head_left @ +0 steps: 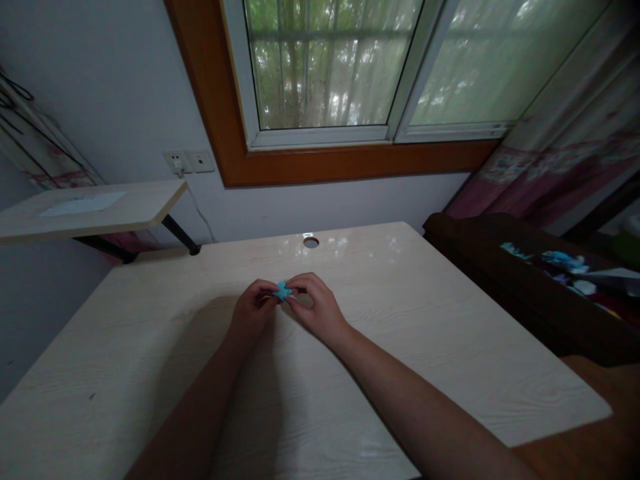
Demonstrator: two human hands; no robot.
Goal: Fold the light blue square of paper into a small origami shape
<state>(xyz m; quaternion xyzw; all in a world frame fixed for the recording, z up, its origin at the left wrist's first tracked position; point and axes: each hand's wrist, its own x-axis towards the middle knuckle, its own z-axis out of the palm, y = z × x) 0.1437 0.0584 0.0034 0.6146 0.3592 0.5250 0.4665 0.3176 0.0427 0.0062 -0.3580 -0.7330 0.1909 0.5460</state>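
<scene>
A small turquoise piece (283,291) with rounded lobes is pinched between both hands over the pale wooden desk (425,313). What kind of thing it is I cannot make out. My left hand (254,308) closes thumb and fingers on its left side. From the right, my right hand (316,303) grips it with thumb and fingertips. The fingers cover parts of its edges. Both hands are close together, low over the desktop.
Behind the hands, a round cable hole (311,243) sits near the desk's back edge. A raised shelf (135,200) on black legs stands at the left. Beyond the desk are a window (330,80), wall sockets (187,161) and, at the right, dark wooden furniture (490,287).
</scene>
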